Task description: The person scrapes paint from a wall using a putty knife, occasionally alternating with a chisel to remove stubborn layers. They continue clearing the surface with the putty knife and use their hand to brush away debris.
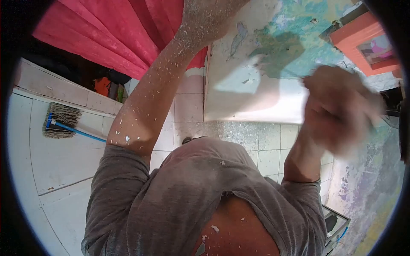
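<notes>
My left arm reaches up to the top edge, speckled with pale paint flakes. Only part of my left hand shows there, and its fingers lie outside the view. My right hand is raised at the right, in front of the wall, and smeared by motion. Its fingers look curled, but whether they hold anything cannot be made out. Behind it is a wall with patches of green and white peeling paint. Shadows of an arm and hand fall across this wall.
A pink curtain hangs at upper left. A blue-handled broom lies near a white drawer unit. An orange-red frame is at upper right. Paint debris covers the tiled floor by the wall. A dark-edged rack stands at lower right.
</notes>
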A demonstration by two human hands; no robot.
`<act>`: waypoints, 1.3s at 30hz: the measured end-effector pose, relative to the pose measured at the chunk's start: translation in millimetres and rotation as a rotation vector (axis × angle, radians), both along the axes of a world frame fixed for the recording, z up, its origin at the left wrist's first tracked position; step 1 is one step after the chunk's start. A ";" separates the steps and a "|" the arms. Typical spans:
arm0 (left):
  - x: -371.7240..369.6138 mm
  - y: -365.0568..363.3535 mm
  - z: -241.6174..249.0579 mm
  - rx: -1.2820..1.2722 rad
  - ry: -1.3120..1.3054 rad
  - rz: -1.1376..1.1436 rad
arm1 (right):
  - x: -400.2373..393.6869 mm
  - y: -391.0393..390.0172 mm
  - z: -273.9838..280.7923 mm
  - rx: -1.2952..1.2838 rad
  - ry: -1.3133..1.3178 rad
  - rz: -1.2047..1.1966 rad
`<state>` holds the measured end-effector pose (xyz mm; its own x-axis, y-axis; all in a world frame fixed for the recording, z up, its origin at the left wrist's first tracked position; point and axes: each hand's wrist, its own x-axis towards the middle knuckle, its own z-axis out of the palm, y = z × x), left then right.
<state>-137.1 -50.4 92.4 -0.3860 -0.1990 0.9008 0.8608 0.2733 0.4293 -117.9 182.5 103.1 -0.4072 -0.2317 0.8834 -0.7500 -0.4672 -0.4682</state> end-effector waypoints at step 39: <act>3.4 3.7 -3.6 0.042 -0.032 0.055 | -10.6 3.2 -15.5 0.015 0.043 0.153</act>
<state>-133.7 -46.7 88.7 -0.4015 -0.2582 0.8787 0.8309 0.3009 0.4681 -128.5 185.7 87.6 -0.3279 -0.3011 0.8954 -0.6902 -0.5709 -0.4447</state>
